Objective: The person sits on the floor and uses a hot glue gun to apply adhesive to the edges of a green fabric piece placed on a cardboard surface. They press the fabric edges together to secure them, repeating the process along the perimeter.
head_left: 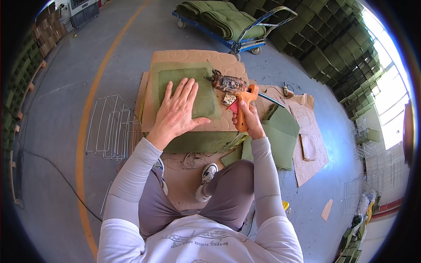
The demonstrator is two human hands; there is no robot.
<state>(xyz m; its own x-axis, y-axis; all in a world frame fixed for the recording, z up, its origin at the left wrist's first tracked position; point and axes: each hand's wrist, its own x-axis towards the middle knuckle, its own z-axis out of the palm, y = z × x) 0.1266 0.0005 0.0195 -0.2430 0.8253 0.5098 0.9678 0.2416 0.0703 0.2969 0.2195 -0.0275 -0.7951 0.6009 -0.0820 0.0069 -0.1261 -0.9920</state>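
Observation:
My left hand [176,113] lies flat with its fingers stretched out on a square green fabric panel [202,90], which has a paler border. The panel rests on a cardboard-topped work surface [184,56]. In my right hand [251,119] is an orange hot glue gun [251,93], gripped by its handle near the red trigger. Its dark, crusted barrel points left, and the nozzle is over the panel's upper right edge. A small pale, stained block [229,99] sits just below the barrel.
Folded green sheets [280,136] and cardboard [312,151] lie right of the work surface. Wire frames [112,129] stand on the floor at left. Beyond is a blue trolley [234,41] loaded with green fabric. Green boxes [320,61] are stacked at far right. A cable [61,179] crosses the floor.

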